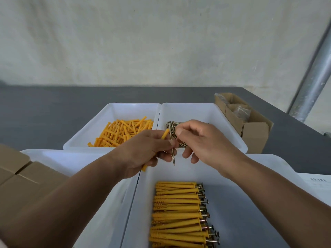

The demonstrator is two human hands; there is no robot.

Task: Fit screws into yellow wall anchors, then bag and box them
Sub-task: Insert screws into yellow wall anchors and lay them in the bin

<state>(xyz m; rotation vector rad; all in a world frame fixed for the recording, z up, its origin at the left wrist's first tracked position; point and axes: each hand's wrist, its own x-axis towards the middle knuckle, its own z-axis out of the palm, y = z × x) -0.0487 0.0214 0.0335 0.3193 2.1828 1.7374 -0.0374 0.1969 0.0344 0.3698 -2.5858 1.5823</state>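
Assembly above tray (247, 203) of finished anchors (177, 208) | left hand (143, 151) grips yellow anchor (165, 133) | right hand (202, 140) pinches screw (173, 154) | risk: misaligned tip could slip past anchor, screw drops into tray

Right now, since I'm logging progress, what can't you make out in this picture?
- Head view: the left hand covers the middle of the yellow anchor; which hand pinches the screw is unclear.
- Head view: the assembled pile runs off the bottom edge, uncounted.
- Head view: the bags in the cardboard box are too blurred to identify.
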